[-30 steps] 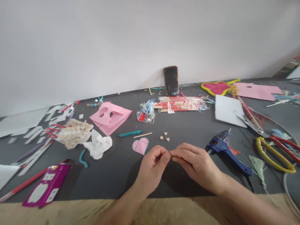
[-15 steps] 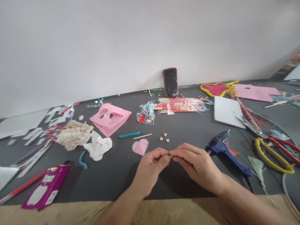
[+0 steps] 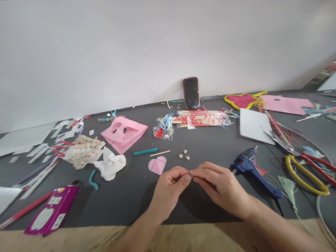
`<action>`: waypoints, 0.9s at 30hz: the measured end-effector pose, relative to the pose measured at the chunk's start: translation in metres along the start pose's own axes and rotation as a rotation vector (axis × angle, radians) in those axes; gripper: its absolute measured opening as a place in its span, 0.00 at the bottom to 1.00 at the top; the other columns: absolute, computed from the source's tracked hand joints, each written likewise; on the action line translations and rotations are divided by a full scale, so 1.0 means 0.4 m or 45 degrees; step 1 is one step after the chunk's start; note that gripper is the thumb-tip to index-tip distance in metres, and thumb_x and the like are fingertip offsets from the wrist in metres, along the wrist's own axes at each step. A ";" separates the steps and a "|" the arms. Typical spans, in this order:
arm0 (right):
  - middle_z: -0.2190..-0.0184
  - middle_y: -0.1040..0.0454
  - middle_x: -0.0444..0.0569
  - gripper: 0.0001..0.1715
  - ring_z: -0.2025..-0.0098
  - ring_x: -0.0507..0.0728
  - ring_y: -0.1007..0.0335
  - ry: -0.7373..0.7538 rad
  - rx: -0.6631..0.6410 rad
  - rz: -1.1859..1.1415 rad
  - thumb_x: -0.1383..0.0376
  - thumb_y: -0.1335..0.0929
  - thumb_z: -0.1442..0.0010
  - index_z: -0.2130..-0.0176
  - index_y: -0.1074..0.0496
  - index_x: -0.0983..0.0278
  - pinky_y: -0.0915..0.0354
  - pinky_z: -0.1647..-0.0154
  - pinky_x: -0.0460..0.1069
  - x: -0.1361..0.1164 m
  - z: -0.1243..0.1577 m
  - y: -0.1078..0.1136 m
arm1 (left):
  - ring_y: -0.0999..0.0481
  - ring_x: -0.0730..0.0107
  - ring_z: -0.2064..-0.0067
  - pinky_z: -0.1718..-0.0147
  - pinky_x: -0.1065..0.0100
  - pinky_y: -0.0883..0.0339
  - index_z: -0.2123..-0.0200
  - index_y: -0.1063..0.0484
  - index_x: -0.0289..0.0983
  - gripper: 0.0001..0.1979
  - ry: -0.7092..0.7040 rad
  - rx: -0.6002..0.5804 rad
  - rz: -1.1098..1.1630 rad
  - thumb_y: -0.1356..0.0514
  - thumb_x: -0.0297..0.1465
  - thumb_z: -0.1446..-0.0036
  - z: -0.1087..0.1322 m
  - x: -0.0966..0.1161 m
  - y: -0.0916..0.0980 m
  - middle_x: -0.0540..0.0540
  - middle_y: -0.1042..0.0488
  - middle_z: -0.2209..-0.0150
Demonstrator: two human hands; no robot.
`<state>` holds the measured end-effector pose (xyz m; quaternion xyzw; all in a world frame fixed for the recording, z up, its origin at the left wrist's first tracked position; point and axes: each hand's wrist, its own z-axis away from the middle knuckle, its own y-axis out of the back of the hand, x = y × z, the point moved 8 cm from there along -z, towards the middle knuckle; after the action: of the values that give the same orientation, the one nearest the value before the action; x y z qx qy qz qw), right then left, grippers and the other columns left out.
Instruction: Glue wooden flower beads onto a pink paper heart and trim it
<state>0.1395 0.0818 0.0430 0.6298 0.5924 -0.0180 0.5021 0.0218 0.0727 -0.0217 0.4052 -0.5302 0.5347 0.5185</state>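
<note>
Both hands meet near the pink paper heart (image 3: 156, 165), just to its lower right, above the dark work surface (image 3: 118, 206). The left hand (image 3: 168, 190) and the right hand (image 3: 220, 187) are curled inward, neither relaxed nor balled into fists. The thumb and fingertips (image 3: 187, 177) of the left hand and the fingertips (image 3: 195, 175) of the right close from opposite sides on a tiny pale piece (image 3: 191, 177). It is almost hidden, so its exact shape cannot be made out, though it resembles the small wooden flowers (image 3: 184, 154) lying just above the heart's right side.

For a piece this small, a fingertip pinch seems the right hold. Pressing with the pads rather than the nails should give steadier control, and keeping both hands close together limits wobble. Holding it a little more toward the fingertips would also leave more of the piece visible.

A blue hot glue gun (image 3: 253, 171) lies well to the right of the heart. A thin craft stick (image 3: 160, 153) and a teal marker (image 3: 145, 151) sit just above it, and crumpled white tissue (image 3: 110, 163) lies to its left. Farther above the heart are a pink paper cutout (image 3: 123, 134) with two holes and a bundle of bamboo skewers (image 3: 201, 118) in clear plastic.
</note>
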 end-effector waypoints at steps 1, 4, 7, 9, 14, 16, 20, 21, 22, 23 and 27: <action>0.67 0.25 0.50 0.11 0.67 0.52 0.29 0.007 -0.005 0.018 0.71 0.37 0.37 0.56 0.27 0.63 0.30 0.67 0.47 -0.001 0.000 -0.001 | 0.37 0.73 0.68 0.68 0.70 0.43 0.73 0.27 0.35 0.12 0.002 0.004 -0.014 0.40 0.37 0.43 0.000 0.001 0.000 0.50 0.35 0.72; 0.67 0.25 0.50 0.12 0.67 0.53 0.28 0.028 -0.019 0.050 0.71 0.37 0.37 0.57 0.27 0.64 0.30 0.66 0.47 -0.003 0.002 -0.003 | 0.36 0.72 0.68 0.67 0.70 0.43 0.73 0.27 0.34 0.12 0.002 0.013 -0.040 0.39 0.37 0.44 -0.001 0.002 0.001 0.49 0.34 0.72; 0.67 0.25 0.50 0.11 0.67 0.53 0.28 0.041 -0.017 0.055 0.72 0.36 0.37 0.57 0.27 0.64 0.30 0.66 0.47 -0.005 0.002 -0.004 | 0.36 0.72 0.67 0.67 0.70 0.43 0.73 0.26 0.34 0.11 0.000 0.013 -0.046 0.39 0.36 0.44 -0.003 0.000 0.002 0.49 0.33 0.71; 0.67 0.25 0.50 0.11 0.67 0.53 0.28 0.029 -0.006 0.037 0.71 0.36 0.37 0.57 0.27 0.64 0.30 0.66 0.46 -0.003 0.000 -0.002 | 0.37 0.73 0.68 0.67 0.70 0.43 0.73 0.26 0.34 0.11 0.000 0.004 -0.020 0.39 0.36 0.44 -0.004 -0.004 0.001 0.50 0.34 0.71; 0.66 0.24 0.49 0.14 0.67 0.52 0.27 0.004 0.016 -0.053 0.71 0.36 0.37 0.52 0.29 0.63 0.29 0.66 0.46 -0.002 -0.001 0.002 | 0.38 0.73 0.68 0.66 0.69 0.43 0.72 0.26 0.35 0.11 -0.003 -0.018 0.111 0.39 0.36 0.43 -0.003 -0.014 -0.001 0.51 0.35 0.72; 0.67 0.24 0.49 0.15 0.67 0.51 0.27 -0.033 0.015 -0.060 0.71 0.36 0.37 0.51 0.30 0.63 0.29 0.66 0.45 0.004 0.002 0.002 | 0.38 0.73 0.68 0.66 0.69 0.43 0.72 0.26 0.35 0.11 0.006 -0.016 0.135 0.39 0.36 0.43 -0.002 -0.017 -0.001 0.50 0.35 0.72; 0.68 0.23 0.46 0.10 0.68 0.51 0.26 -0.159 0.029 -0.026 0.69 0.34 0.39 0.56 0.29 0.62 0.30 0.67 0.44 0.025 0.007 0.004 | 0.39 0.73 0.69 0.67 0.69 0.44 0.72 0.26 0.34 0.12 0.034 -0.008 0.180 0.38 0.37 0.44 0.000 -0.022 -0.002 0.50 0.36 0.73; 0.68 0.23 0.46 0.08 0.68 0.51 0.26 -0.167 0.032 -0.024 0.69 0.34 0.39 0.57 0.29 0.61 0.30 0.67 0.43 0.026 0.007 0.005 | 0.39 0.73 0.69 0.67 0.69 0.44 0.73 0.27 0.34 0.12 0.039 -0.010 0.182 0.38 0.37 0.44 0.000 -0.022 -0.003 0.50 0.36 0.73; 0.68 0.23 0.45 0.07 0.68 0.50 0.26 -0.157 0.031 -0.026 0.69 0.34 0.39 0.59 0.29 0.61 0.30 0.66 0.43 0.025 0.006 0.006 | 0.39 0.73 0.69 0.67 0.69 0.44 0.73 0.27 0.34 0.13 0.041 -0.010 0.180 0.38 0.38 0.44 0.000 -0.022 -0.003 0.51 0.36 0.74; 0.69 0.23 0.44 0.06 0.68 0.50 0.26 -0.143 0.025 -0.028 0.69 0.34 0.38 0.60 0.29 0.61 0.31 0.66 0.43 0.022 0.005 0.005 | 0.40 0.74 0.69 0.68 0.70 0.45 0.74 0.28 0.34 0.13 0.042 -0.008 0.176 0.38 0.37 0.44 -0.001 -0.022 -0.003 0.51 0.37 0.74; 0.69 0.24 0.45 0.07 0.69 0.50 0.26 -0.091 0.001 -0.027 0.70 0.36 0.38 0.61 0.28 0.61 0.31 0.66 0.43 0.012 -0.003 0.004 | 0.40 0.74 0.70 0.69 0.70 0.46 0.75 0.28 0.34 0.13 0.039 -0.002 0.171 0.38 0.37 0.44 -0.003 -0.020 -0.002 0.51 0.37 0.74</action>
<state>0.1414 0.0865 0.0415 0.6225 0.5807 -0.0461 0.5227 0.0237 0.0728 -0.0296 0.3601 -0.5486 0.5740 0.4898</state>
